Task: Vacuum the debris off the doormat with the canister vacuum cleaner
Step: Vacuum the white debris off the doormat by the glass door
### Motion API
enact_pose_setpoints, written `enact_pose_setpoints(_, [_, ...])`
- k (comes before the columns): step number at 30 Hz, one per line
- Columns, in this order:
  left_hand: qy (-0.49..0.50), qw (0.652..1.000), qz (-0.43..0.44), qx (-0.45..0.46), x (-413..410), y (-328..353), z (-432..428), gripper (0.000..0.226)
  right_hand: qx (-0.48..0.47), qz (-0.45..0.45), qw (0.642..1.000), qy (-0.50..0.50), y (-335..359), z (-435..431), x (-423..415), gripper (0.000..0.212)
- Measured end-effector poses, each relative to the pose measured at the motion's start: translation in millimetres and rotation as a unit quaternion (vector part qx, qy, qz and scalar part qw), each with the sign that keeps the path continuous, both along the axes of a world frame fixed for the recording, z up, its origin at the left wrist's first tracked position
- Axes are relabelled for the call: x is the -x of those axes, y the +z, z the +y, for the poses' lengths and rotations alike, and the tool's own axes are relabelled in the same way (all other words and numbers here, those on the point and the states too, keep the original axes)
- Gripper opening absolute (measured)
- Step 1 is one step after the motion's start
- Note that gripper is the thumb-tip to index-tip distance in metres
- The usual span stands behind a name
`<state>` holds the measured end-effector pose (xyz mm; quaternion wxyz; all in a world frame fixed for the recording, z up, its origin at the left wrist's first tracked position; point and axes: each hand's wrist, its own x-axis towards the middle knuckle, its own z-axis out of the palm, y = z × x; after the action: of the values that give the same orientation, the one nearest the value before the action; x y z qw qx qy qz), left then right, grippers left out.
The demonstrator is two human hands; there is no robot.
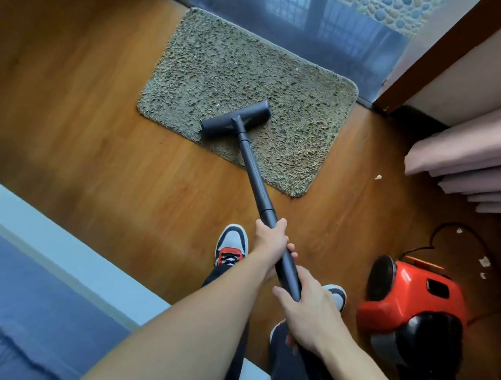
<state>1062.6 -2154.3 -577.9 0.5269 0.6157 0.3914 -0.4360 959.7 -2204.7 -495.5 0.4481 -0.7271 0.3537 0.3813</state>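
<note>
The grey-green shaggy doormat [225, 63] lies on the wooden floor [83, 95], its far edge against a dark glossy threshold [322, 27], with a few pale specks [297, 68] showing in the pile. The dark floor head [235, 120] of the vacuum rests flat on the mat's near left part, close to the near edge, and the black wand [254, 171] slants back from it over the mat's edge and the bare boards toward the person. The red and black canister vacuum [410, 302] sits on the floor to the right, well apart from the mat, with a black cord [442, 231] looping behind it. Torn white paper scraps [484, 261] lie near the cord, and another [378, 177] lies beside the folds of a pale pink curtain [478, 158]. A bed with a blue cover [18, 273] fills the lower left. Two sneakers, the left [231, 246] and the right [337, 295], stand under the arms. Both hands hold the wand: the left hand [269, 244] wraps it higher up with the arm stretched forward, and the right hand [307, 316] grips the lower end, fingers curled round the tube.
</note>
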Motion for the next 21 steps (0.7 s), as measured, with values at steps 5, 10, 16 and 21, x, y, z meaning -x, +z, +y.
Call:
enact_pose_setpoints(5, [0.004,1.000,0.018,0.009,15.8,6.1,-10.6,0.023,-0.010,-0.001,1.000,0.000,10.6,-16.2,13.2,0.038])
enact_pose_setpoints(10, [0.014,0.998,0.060,0.033,80.2,20.0,-30.8,0.029,0.030,0.025,0.999,0.006,36.9,-38.2,65.7,0.056])
enact_pose_setpoints(16, [0.026,0.997,0.075,0.025,129.3,13.9,-41.8,0.051,0.034,0.036,0.999,0.022,39.8,-49.4,108.9,0.062])
enact_pose_setpoints(21, [0.039,0.998,0.041,-0.002,107.9,5.2,-30.9,0.062,-0.023,0.031,0.999,-0.003,23.0,-43.5,90.1,0.051])
